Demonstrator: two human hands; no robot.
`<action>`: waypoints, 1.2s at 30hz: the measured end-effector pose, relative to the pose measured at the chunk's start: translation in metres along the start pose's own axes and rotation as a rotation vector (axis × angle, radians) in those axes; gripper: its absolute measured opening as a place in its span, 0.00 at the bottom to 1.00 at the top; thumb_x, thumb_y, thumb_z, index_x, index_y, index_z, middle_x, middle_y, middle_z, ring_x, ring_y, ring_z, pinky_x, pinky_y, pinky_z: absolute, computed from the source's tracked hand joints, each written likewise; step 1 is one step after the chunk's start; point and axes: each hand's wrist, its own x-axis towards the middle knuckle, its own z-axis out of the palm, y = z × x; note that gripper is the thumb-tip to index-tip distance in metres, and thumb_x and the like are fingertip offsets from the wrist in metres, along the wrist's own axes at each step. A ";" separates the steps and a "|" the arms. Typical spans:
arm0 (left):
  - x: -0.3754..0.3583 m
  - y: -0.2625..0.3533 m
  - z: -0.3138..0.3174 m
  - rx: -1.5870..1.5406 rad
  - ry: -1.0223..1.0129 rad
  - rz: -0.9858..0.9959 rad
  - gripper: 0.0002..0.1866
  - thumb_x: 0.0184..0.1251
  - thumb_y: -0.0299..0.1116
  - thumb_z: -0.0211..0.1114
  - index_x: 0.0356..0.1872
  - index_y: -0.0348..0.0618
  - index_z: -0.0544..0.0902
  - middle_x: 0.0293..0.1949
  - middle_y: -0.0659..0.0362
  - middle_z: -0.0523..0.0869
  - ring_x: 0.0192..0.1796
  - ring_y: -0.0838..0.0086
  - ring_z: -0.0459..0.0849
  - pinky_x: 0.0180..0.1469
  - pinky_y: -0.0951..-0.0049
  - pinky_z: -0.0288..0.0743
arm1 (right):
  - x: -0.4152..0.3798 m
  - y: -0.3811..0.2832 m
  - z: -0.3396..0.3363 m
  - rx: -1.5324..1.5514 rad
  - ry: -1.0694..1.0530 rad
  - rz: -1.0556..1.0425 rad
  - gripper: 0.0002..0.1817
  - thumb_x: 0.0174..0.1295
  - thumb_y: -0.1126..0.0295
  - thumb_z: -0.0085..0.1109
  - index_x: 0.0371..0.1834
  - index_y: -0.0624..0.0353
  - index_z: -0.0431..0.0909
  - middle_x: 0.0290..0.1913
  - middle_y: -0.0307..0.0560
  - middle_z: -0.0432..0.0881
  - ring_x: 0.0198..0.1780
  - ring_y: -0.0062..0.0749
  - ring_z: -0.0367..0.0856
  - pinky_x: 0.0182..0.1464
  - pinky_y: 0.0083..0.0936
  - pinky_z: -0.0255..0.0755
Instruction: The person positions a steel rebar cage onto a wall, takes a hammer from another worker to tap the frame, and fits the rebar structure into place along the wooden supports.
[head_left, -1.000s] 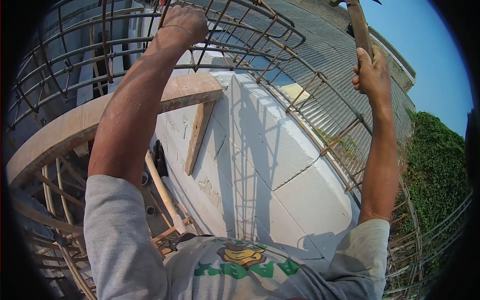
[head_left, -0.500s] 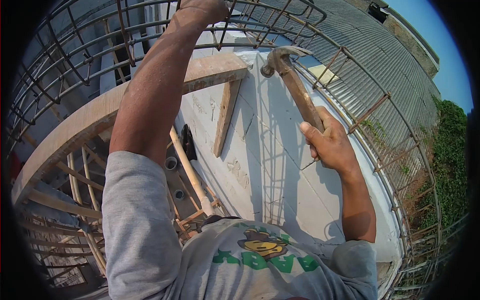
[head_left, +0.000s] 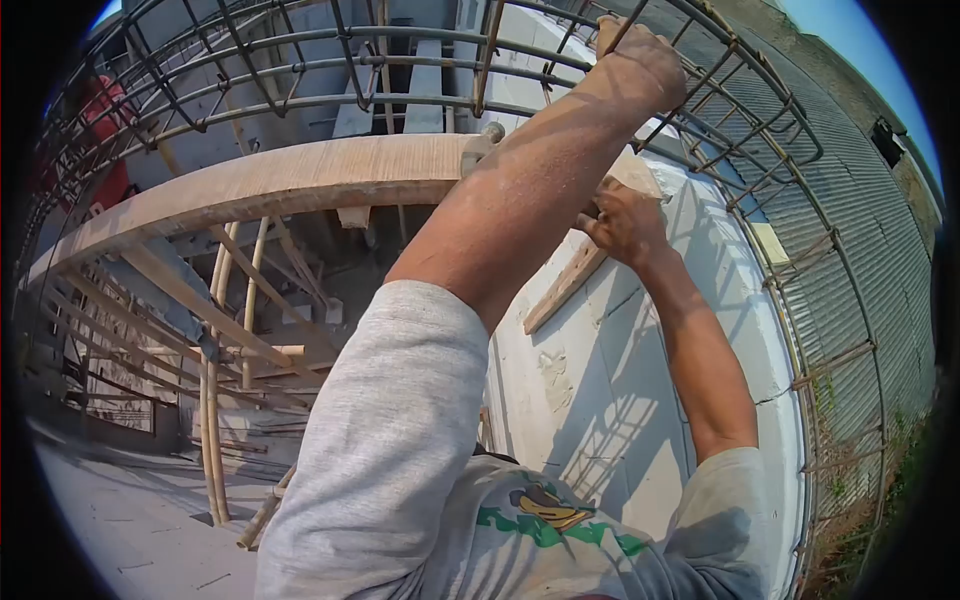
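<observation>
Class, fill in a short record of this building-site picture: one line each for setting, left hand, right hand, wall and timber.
Setting: outdoors, high on a white block wall under a rusty steel rebar cage
Left hand: closed round a bar of the cage
Right hand: closed at the wall's top edge, beside the end of the pale wooden plank; what it holds is hidden by the left forearm
Timber: plank lies level, bamboo props below
</observation>
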 end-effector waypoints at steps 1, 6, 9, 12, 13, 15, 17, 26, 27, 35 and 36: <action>-0.001 -0.003 0.001 -0.044 0.038 0.052 0.25 0.64 0.46 0.51 0.53 0.38 0.80 0.54 0.47 0.80 0.57 0.55 0.75 0.62 0.61 0.65 | 0.019 -0.013 -0.007 -0.047 -0.098 -0.002 0.28 0.55 0.47 0.63 0.54 0.52 0.76 0.41 0.49 0.82 0.43 0.48 0.82 0.47 0.39 0.75; -0.009 -0.001 -0.008 0.004 0.026 0.046 0.24 0.66 0.50 0.52 0.52 0.44 0.81 0.51 0.49 0.82 0.56 0.56 0.78 0.61 0.60 0.65 | 0.108 0.014 0.073 0.204 0.086 -0.232 0.27 0.52 0.48 0.63 0.52 0.51 0.78 0.52 0.51 0.80 0.58 0.46 0.73 0.61 0.37 0.64; -0.008 0.001 -0.013 0.035 -0.014 0.079 0.23 0.69 0.50 0.50 0.50 0.43 0.81 0.51 0.48 0.82 0.57 0.57 0.79 0.60 0.56 0.68 | 0.112 0.014 0.081 0.758 0.110 -0.320 0.30 0.49 0.43 0.63 0.49 0.51 0.79 0.54 0.52 0.78 0.61 0.45 0.71 0.64 0.38 0.61; -0.006 0.000 -0.011 0.025 0.013 0.085 0.20 0.68 0.47 0.52 0.42 0.41 0.84 0.39 0.47 0.87 0.46 0.57 0.85 0.54 0.60 0.74 | 0.058 -0.022 0.017 0.023 0.187 -0.249 0.28 0.52 0.44 0.61 0.48 0.53 0.80 0.53 0.53 0.79 0.60 0.45 0.72 0.65 0.40 0.61; -0.004 0.000 -0.011 0.025 0.007 0.080 0.20 0.68 0.47 0.53 0.41 0.41 0.85 0.37 0.47 0.87 0.45 0.57 0.86 0.52 0.60 0.75 | 0.043 -0.017 0.024 0.028 0.286 -0.242 0.26 0.54 0.46 0.60 0.48 0.54 0.81 0.52 0.53 0.80 0.59 0.46 0.74 0.64 0.41 0.62; -0.005 0.000 -0.010 0.040 -0.015 0.064 0.19 0.67 0.46 0.53 0.38 0.40 0.85 0.35 0.47 0.87 0.42 0.57 0.87 0.49 0.59 0.77 | 0.010 -0.013 0.003 0.050 0.261 -0.045 0.22 0.57 0.51 0.60 0.45 0.57 0.82 0.47 0.55 0.81 0.53 0.47 0.78 0.59 0.42 0.67; -0.006 -0.001 -0.007 0.083 0.041 0.095 0.19 0.67 0.45 0.53 0.37 0.41 0.85 0.33 0.47 0.87 0.39 0.57 0.87 0.46 0.58 0.79 | -0.027 -0.001 -0.056 0.015 0.169 0.333 0.17 0.57 0.59 0.63 0.40 0.63 0.83 0.35 0.57 0.83 0.40 0.47 0.83 0.48 0.41 0.75; -0.002 0.002 -0.010 -0.044 -0.012 0.040 0.19 0.63 0.43 0.55 0.46 0.41 0.83 0.42 0.46 0.86 0.50 0.55 0.83 0.55 0.57 0.73 | -0.049 0.138 -0.161 -0.801 0.085 0.920 0.17 0.57 0.68 0.59 0.50 0.60 0.81 0.53 0.53 0.81 0.52 0.44 0.81 0.51 0.40 0.75; -0.001 -0.002 -0.011 -0.045 0.012 0.033 0.19 0.62 0.42 0.56 0.46 0.41 0.82 0.44 0.46 0.85 0.51 0.55 0.83 0.56 0.57 0.72 | -0.039 0.139 -0.165 -0.686 -0.022 1.029 0.17 0.57 0.68 0.58 0.50 0.60 0.81 0.55 0.53 0.80 0.54 0.44 0.80 0.51 0.40 0.76; -0.099 0.006 0.025 -0.491 0.622 0.365 0.20 0.62 0.25 0.56 0.57 0.38 0.75 0.55 0.48 0.75 0.64 0.61 0.70 0.68 0.65 0.63 | -0.033 0.131 -0.173 -0.694 -0.079 1.018 0.15 0.56 0.70 0.57 0.46 0.58 0.83 0.51 0.53 0.82 0.54 0.44 0.81 0.52 0.36 0.76; -0.126 0.008 0.035 -0.778 0.580 0.330 0.18 0.65 0.25 0.55 0.56 0.37 0.74 0.55 0.49 0.75 0.62 0.60 0.72 0.67 0.63 0.64 | -0.032 0.131 -0.170 -0.678 -0.071 1.022 0.14 0.56 0.70 0.57 0.45 0.58 0.84 0.50 0.53 0.83 0.54 0.44 0.81 0.52 0.36 0.76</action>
